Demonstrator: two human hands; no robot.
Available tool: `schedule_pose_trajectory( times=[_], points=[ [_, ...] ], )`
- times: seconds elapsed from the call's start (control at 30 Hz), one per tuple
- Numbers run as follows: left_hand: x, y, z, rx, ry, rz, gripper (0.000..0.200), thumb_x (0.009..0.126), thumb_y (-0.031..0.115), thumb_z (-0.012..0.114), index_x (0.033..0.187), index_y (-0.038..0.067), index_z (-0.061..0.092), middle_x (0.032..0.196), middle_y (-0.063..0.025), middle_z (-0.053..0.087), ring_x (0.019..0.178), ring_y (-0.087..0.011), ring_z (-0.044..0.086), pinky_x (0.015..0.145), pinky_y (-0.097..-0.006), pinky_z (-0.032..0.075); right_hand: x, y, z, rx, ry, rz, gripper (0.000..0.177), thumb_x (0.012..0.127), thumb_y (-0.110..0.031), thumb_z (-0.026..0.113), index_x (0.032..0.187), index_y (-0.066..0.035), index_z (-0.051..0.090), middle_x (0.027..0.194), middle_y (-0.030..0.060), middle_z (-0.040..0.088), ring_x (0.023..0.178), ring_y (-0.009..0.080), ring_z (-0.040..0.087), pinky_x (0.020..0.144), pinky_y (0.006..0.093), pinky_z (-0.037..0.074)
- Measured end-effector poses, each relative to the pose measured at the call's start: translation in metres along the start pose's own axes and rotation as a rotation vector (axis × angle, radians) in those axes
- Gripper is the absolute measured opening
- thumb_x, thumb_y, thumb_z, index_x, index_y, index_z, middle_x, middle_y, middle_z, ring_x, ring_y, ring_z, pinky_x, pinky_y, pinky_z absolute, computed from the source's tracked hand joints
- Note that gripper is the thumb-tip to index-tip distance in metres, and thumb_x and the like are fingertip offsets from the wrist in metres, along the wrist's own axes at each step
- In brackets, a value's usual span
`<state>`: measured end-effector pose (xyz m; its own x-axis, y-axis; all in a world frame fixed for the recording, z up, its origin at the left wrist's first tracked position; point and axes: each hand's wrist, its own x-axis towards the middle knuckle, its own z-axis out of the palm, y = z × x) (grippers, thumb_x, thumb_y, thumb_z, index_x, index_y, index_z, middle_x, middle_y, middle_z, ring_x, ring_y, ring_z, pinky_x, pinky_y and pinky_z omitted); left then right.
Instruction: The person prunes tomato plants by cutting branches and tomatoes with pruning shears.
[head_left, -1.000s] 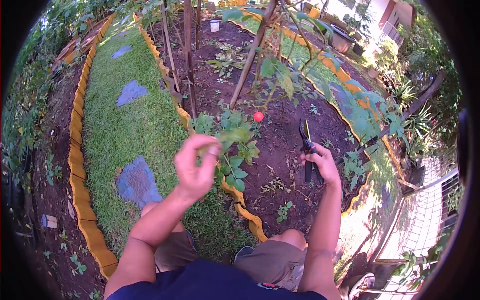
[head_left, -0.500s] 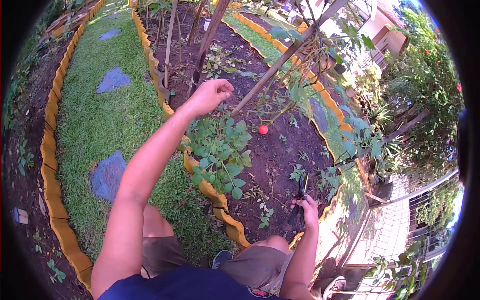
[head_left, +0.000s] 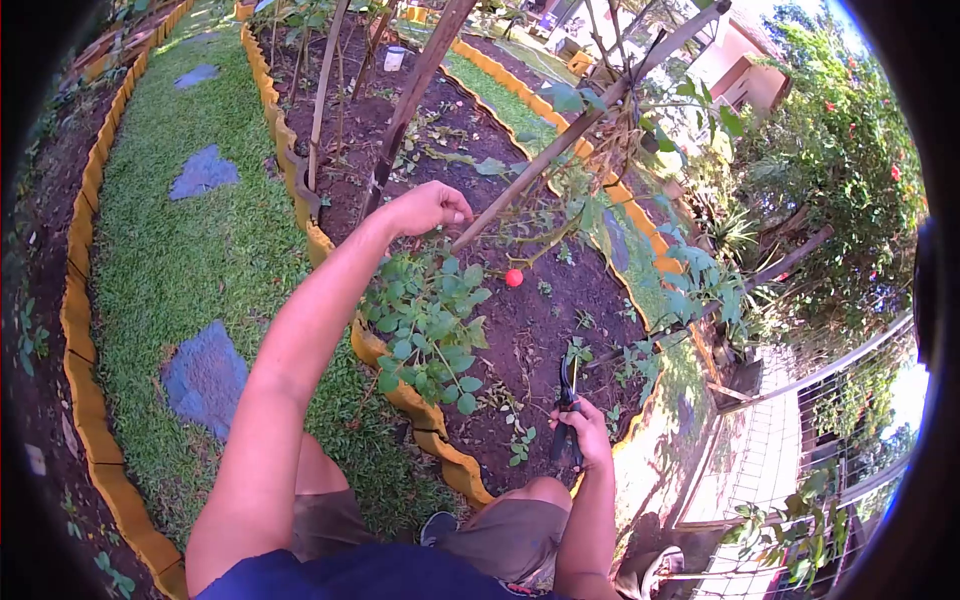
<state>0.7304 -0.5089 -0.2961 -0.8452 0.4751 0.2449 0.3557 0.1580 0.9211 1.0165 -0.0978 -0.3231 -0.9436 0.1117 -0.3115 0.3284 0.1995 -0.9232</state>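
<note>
My left hand (head_left: 432, 210) reaches out over the garden bed with thumb and fingertips pinched together, close to the lower end of a slanted wooden stake (head_left: 540, 165). Whatever lies between those fingertips is too small to make out. Below that hand grows a leafy green plant (head_left: 430, 330). A round red tomato (head_left: 514, 278) hangs low over the soil to its right, near a bending green stem. Nearer to me, my right hand (head_left: 588, 432) is wrapped round black-handled pruning shears (head_left: 568, 390), their blades pointing away from me above the soil.
Yellow wavy edging (head_left: 455, 462) borders the bed. A darker upright stake (head_left: 405, 115) rises beyond my left hand. To the left runs a grass path (head_left: 140, 240) with grey stepping stones (head_left: 205, 375). A wire fence (head_left: 745, 455) stands to the right, and a white cup (head_left: 394, 59) farther back.
My left hand has dipped slightly, moving closer to the stake's lower end. My right hand and the shears have shifted a little left, and the whole view has turned slightly.
</note>
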Motion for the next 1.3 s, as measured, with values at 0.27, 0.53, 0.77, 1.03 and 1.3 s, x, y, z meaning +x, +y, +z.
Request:
schedule_pose_trajectory(
  times=[0.27, 0.53, 0.77, 1.03, 1.3],
  points=[
    [-0.045, 0.023, 0.004, 0.424, 0.478, 0.142, 0.014, 0.094, 0.009, 0.061, 0.104, 0.0, 0.064, 0.086, -0.0194, 0.067, 0.082, -0.0329, 0.067, 0.075, -0.0428, 0.051, -0.005, -0.006, 0.02, 0.012, -0.06, -0.02, 0.029, 0.083, -0.006, 0.061, 0.111, 0.001, 0.063, 0.093, 0.0073, 0.07, 0.081, 0.0152, 0.067, 0.075, 0.0279, 0.052],
    [-0.101, 0.033, -0.012, 0.449, 0.472, 0.104, 0.016, 0.092, 0.011, 0.061, 0.105, 0.003, 0.066, 0.092, -0.0166, 0.071, 0.089, -0.0343, 0.069, 0.079, -0.044, 0.054, -0.027, -0.02, 0.04, -0.131, -0.36, 0.201, 0.045, 0.08, -0.002, 0.064, 0.125, 0.003, 0.058, 0.1, 0.0097, 0.07, 0.091, 0.0185, 0.068, 0.084, 0.0315, 0.053],
    [-0.13, 0.007, -0.037, 0.237, 0.437, 0.068, 0.019, 0.094, 0.007, 0.064, 0.112, 0.001, 0.067, 0.09, -0.0097, 0.072, 0.081, -0.0147, 0.069, 0.071, -0.0334, 0.057, -0.042, -0.005, 0.138, -0.305, -0.892, 0.497, 0.059, 0.087, -0.006, 0.063, 0.144, -0.001, 0.046, 0.108, 0.0011, 0.063, 0.1, 0.0105, 0.059, 0.09, 0.0265, 0.047],
    [-0.15, -0.025, -0.051, 0.079, 0.455, 0.074, 0.016, 0.093, 0.006, 0.064, 0.108, -0.001, 0.066, 0.088, -0.0083, 0.072, 0.08, -0.0127, 0.068, 0.072, -0.0313, 0.055, -0.026, -0.009, 0.278, -0.004, -0.836, 0.259, 0.059, 0.09, -0.011, 0.061, 0.145, -0.003, 0.042, 0.119, 0.01, 0.065, 0.114, 0.0209, 0.062, 0.102, 0.0369, 0.046],
    [-0.155, -0.035, -0.056, -0.007, 0.429, 0.072, 0.018, 0.092, 0.006, 0.064, 0.108, -0.002, 0.065, 0.089, -0.0084, 0.072, 0.082, -0.0141, 0.069, 0.074, -0.0323, 0.055, 0.029, -0.074, 0.373, 0.722, -0.442, 0.12, 0.043, 0.095, -0.022, 0.056, 0.135, -0.007, 0.048, 0.118, 0.0167, 0.065, 0.113, 0.034, 0.064, 0.101, 0.0504, 0.049]
  ],
)
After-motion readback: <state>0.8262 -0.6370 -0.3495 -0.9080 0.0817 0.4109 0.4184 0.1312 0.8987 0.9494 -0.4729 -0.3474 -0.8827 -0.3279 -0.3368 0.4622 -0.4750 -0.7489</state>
